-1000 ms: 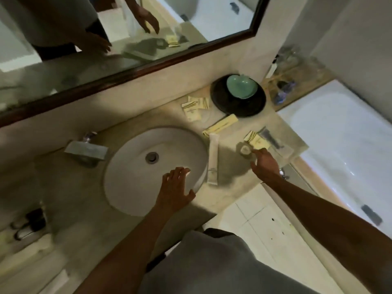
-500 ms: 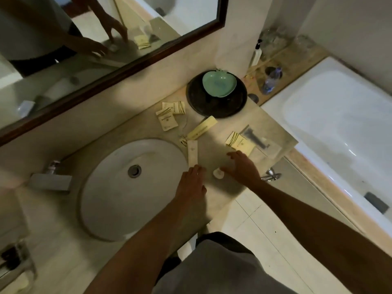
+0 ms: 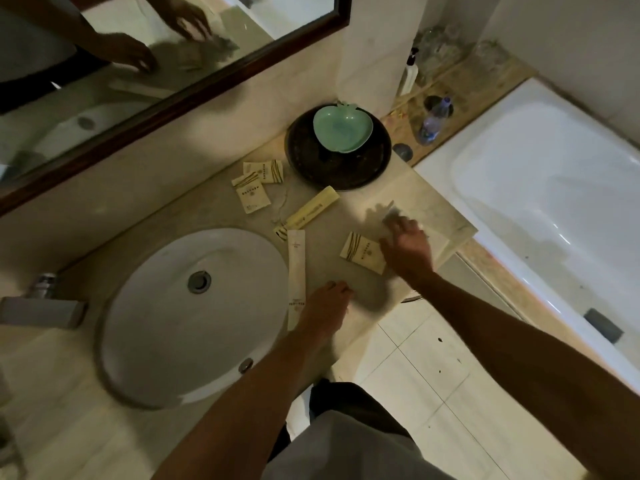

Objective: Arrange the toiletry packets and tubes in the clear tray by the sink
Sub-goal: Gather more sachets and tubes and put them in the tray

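Note:
The clear tray (image 3: 446,225) sits at the counter's right end, faint and blurred. My right hand (image 3: 407,249) reaches over its near left corner with the fingers bent down onto it; motion blur hides the grip. A cream packet (image 3: 363,252) lies just left of that hand. A long white tube (image 3: 296,271) lies along the sink's right rim, and a long yellow packet (image 3: 313,211) lies slanted above it. Small cream packets (image 3: 252,195) lie near the back wall. My left hand (image 3: 323,306) rests flat on the counter by the tube's lower end, holding nothing.
The white sink (image 3: 156,327) with its tap (image 3: 41,306) fills the counter's left part. A dark round plate (image 3: 367,168) holding a green apple-shaped dish (image 3: 343,128) stands at the back. The bathtub (image 3: 554,209) lies right, with bottles on its ledge. The counter's front edge drops to the tiled floor.
My right hand moved up and right from the small round item to the tray's corner. My left hand stayed by the tube's lower end. The round item is out of sight now.

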A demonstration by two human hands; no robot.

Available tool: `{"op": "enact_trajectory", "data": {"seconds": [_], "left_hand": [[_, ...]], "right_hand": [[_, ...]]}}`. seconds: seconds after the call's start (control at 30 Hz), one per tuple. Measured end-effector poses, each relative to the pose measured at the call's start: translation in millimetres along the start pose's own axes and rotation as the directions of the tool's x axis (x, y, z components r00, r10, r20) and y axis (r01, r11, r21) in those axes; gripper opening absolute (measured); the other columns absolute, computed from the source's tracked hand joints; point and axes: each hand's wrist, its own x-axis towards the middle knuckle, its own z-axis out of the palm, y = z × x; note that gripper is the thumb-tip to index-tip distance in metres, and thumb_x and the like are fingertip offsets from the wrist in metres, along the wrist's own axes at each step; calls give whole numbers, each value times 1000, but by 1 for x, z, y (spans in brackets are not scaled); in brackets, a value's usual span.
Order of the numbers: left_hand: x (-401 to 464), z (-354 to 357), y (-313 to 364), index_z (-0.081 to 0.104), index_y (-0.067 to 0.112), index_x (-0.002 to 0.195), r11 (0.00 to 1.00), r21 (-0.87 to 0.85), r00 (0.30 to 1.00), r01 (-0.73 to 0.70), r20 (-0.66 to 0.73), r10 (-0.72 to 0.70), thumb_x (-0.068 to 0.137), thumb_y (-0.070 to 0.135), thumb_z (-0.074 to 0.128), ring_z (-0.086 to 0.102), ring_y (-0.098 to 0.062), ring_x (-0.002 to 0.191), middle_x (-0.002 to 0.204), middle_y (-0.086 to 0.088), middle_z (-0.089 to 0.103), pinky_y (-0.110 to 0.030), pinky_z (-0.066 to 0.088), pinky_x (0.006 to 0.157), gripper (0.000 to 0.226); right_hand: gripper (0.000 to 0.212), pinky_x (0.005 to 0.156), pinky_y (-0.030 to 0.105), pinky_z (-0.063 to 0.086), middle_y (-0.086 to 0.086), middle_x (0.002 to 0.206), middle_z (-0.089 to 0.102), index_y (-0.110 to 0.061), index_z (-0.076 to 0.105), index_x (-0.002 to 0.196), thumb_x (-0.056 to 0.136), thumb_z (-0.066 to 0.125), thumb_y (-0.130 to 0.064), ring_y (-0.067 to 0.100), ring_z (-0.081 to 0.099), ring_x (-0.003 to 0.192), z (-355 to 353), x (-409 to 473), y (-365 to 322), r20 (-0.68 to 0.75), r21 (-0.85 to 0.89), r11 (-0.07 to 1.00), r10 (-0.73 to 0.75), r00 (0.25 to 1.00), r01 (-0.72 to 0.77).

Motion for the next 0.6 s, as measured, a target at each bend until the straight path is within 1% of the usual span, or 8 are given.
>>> {"op": "enact_trajectory", "data": {"seconds": [0.07, 0.13, 0.2, 0.3, 0.4, 0.47, 0.53, 0.6], "left_hand": [[-4, -1, -3, 60, 14, 116, 1000, -21, 1000, -13, 1, 13, 88, 19, 65, 51, -23, 113, 120, -3, 57, -38, 49, 86, 29], [-8, -1, -5, 59, 13, 119, 999, -35, 1000, -26, 11, 27, 88, 18, 64, 50, -23, 113, 121, -4, 56, -39, 50, 87, 31], [-14, -3, -9, 57, 12, 123, 997, -68, 999, -34, 6, 34, 86, 20, 67, 50, -23, 116, 125, -5, 55, -41, 51, 89, 38], [-25, -5, -16, 55, 12, 126, 990, -132, 996, -39, -89, 27, 79, 21, 73, 53, -25, 116, 129, -7, 55, -41, 51, 87, 51], [-35, -18, -25, 50, 16, 130, 987, -139, 975, 77, -197, -104, 75, 22, 75, 53, -24, 113, 130, -6, 53, -36, 48, 84, 60], [-40, -27, -35, 43, 14, 135, 983, -90, 952, 162, -249, -179, 77, 25, 74, 50, -26, 117, 135, -10, 49, -37, 45, 90, 67], [-44, -33, -46, 39, 12, 138, 984, -44, 940, 171, -294, -176, 77, 28, 72, 45, -27, 124, 140, -11, 45, -38, 40, 97, 71], [-42, -36, -56, 35, 11, 143, 993, 11, 952, 120, -284, -112, 77, 28, 70, 41, -27, 130, 144, -11, 43, -39, 37, 105, 77]], "right_hand": [[56, 96, 45, 43, 12, 139, 49, -14, 44, 141, 93, 57, -40, 32, 47, 120, -10, 19, 22, 48, -7, 987, 162, 986, -162], [60, 94, 47, 44, 14, 131, 52, -14, 43, 140, 93, 55, -48, 35, 49, 115, -15, 30, 37, 115, -17, 969, 247, 962, -246], [56, 90, 46, 45, 15, 120, 56, -9, 51, 129, 92, 53, -52, 35, 54, 106, -14, 35, 42, 116, -36, 972, 234, 965, -231], [37, 85, 39, 43, 11, 107, 63, -10, 62, 108, 90, 58, -43, 31, 56, 96, -12, 28, 35, 43, -17, 982, 188, 981, -187], [39, 79, 35, 45, 8, 98, 65, -14, 67, 101, 86, 56, -48, 27, 59, 89, -16, 4, 0, -13, 91, 996, 3, 1000, -1], [51, 79, 37, 47, 8, 96, 66, -14, 69, 102, 82, 47, -55, 27, 60, 87, -12, -15, -31, 74, 117, 974, -205, 976, 195], [50, 83, 40, 43, 9, 100, 66, -15, 70, 105, 82, 48, -52, 30, 59, 95, -6, -24, -58, 193, 143, 943, -324, 926, 301], [43, 88, 43, 44, 8, 105, 67, -16, 69, 111, 84, 54, -46, 30, 59, 101, 0, -26, -78, 263, 166, 920, -388, 883, 354]]}}
